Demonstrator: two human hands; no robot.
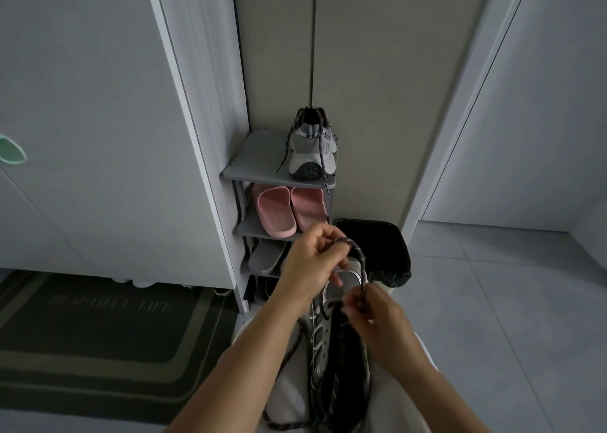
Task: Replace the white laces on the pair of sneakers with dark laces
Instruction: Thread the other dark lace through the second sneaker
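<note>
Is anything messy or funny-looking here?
Yes. The sneaker on the top shelf has untied dark laces: they dangle down its sides, and one end hangs past the shelf's front edge. The left hand and right hand pinch a second lace. Nothing looks spilled or broken.

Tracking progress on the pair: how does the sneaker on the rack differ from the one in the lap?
The rack sneaker stands on the top shelf; the lap sneaker lies between left hand and right hand. The rack sneaker's lace ends dangle free; the lap sneaker's dark lace is gripped by both. Both are grey with dark laces.
</note>
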